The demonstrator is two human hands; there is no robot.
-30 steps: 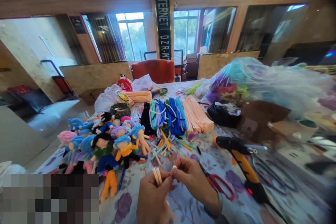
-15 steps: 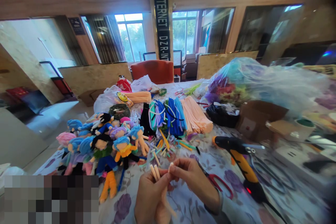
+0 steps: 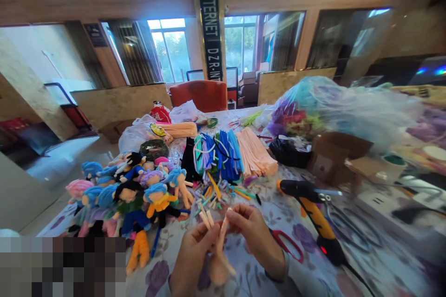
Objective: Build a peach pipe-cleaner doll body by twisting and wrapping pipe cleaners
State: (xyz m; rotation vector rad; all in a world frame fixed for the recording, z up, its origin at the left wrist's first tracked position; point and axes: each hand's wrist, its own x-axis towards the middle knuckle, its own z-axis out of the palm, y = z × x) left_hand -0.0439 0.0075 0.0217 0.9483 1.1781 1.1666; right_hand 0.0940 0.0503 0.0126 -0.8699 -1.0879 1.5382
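Peach fuzzy stems are held between my two hands, low in the middle of the view. My left hand is closed on them, with several tips poking up past its thumb. My right hand pinches the upper end of one stem, a little apart from the left fingers. The lower part of the peach piece hangs under the hands and looks blurred. Red-handled scissors lie beside my right wrist, partly hidden by it. Short coloured stem pieces are scattered just beyond my fingers.
Small fuzzy dolls are piled at the left. Bundles of blue stems and peach stems lie farther back. A yellow-black glue gun with a cable is at the right, near a cardboard box and a plastic bag.
My right hand has drawn slightly away from the left, and more of the pinched peach stem shows between them. The whole view has shifted a little, moving the table items leftward.
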